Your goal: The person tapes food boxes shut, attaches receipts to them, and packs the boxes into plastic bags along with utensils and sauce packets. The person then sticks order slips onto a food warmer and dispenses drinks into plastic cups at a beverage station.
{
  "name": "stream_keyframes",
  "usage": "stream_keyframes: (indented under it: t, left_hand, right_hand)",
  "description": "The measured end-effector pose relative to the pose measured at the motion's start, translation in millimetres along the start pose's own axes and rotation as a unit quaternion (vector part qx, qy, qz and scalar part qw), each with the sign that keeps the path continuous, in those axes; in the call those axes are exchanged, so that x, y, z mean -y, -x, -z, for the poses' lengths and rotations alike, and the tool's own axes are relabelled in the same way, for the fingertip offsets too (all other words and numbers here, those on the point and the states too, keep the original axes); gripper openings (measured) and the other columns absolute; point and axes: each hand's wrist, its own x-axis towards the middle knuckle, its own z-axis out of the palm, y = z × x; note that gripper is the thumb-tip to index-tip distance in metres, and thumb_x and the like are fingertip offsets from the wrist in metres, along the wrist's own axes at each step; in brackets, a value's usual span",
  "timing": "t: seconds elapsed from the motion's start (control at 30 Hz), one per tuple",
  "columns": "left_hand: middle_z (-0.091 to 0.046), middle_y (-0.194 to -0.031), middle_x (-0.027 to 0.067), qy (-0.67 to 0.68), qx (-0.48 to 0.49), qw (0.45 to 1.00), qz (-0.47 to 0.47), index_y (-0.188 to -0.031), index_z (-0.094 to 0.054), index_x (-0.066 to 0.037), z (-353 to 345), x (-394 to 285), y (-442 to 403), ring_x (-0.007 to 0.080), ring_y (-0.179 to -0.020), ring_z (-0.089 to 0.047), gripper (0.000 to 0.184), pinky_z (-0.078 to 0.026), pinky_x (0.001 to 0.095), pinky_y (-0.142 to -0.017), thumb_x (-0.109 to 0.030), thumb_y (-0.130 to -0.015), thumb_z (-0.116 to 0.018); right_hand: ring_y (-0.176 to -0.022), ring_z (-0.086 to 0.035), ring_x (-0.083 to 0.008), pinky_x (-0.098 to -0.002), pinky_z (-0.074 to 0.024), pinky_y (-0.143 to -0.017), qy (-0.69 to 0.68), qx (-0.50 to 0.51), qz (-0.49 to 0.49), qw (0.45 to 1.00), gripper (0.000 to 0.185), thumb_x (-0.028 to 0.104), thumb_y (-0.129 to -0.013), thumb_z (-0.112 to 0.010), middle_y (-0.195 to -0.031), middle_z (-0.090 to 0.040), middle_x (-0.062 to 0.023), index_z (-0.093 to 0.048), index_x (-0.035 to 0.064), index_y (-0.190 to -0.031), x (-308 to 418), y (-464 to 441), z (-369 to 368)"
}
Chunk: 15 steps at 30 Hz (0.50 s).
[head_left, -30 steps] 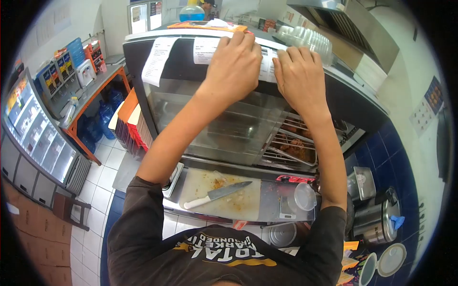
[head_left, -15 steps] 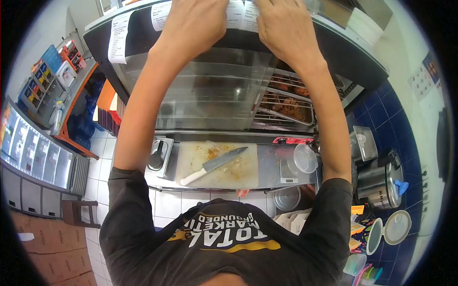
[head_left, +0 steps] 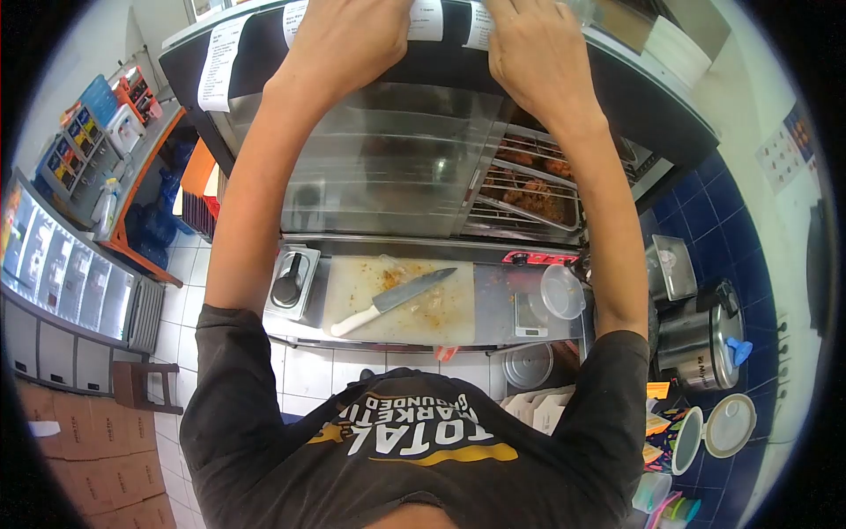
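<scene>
1. The left hand (head_left: 352, 42) is raised to the top front edge of the dark cabinet (head_left: 441, 66); its fingertips run past the upper border of the view, so whether the fingers are wide, narrow or pinching something cannot be told.
2. The right hand (head_left: 539, 53) is at the same edge, knuckles up; its fingertips are cut off too, and their grip cannot be told.
3. The printed slips hang along that edge: the inner left slip (head_left: 426, 19) just beside the left hand, the inner right slip (head_left: 478, 26) beside the right hand, partly covered by it.
4. Farther left hang the long slip (head_left: 220, 66) and the short slip (head_left: 293, 21), the latter near the left forearm.
5. Behind the cabinet's front, browned food (head_left: 536, 201) lies on trays at the right.
6. Below, the knife (head_left: 412, 291) lies slantwise on the crumb-strewn cutting board (head_left: 348, 282), white handle at lower left.
7. Right of the board are the scale (head_left: 531, 326) and the clear round container (head_left: 564, 293).
</scene>
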Motion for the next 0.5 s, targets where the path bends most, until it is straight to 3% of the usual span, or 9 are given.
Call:
stream_keyframes:
  t: [0.43,0.5]
  left_hand:
    - [-0.062,-0.11,0.0228,0.007,-0.048,0.999,-0.019,-0.111,-0.06,0.008,-6.9,-2.9,2.0,0.0394,-0.107,-0.058,0.026,-0.042,0.0512,-0.099,-0.003,-0.09,-0.048]
    - [-0.062,-0.113,0.0237,0.003,-0.041,0.999,-0.018,-0.112,-0.06,0.008,-10.5,-1.4,2.4,0.0405,-0.109,-0.058,0.028,-0.041,0.0522,-0.102,-0.003,-0.09,-0.049]
  right_hand:
    - [-0.1,-0.06,-0.0342,-0.0431,-0.0463,-0.089,0.01,-0.048,-0.02,0.999,0.017,0.01,-0.082,-0.058,-0.099,-0.062,-0.018,-0.064,0.0002,-0.095,-0.3,7.8,-3.1]
    - [-0.101,-0.06,-0.0345,-0.043,-0.0463,-0.09,0.019,-0.003,-0.032,0.999,0.019,0.01,-0.083,-0.058,-0.102,-0.063,-0.0187,-0.065,-0.0002,-0.098,-2.3,9.2,-0.3]
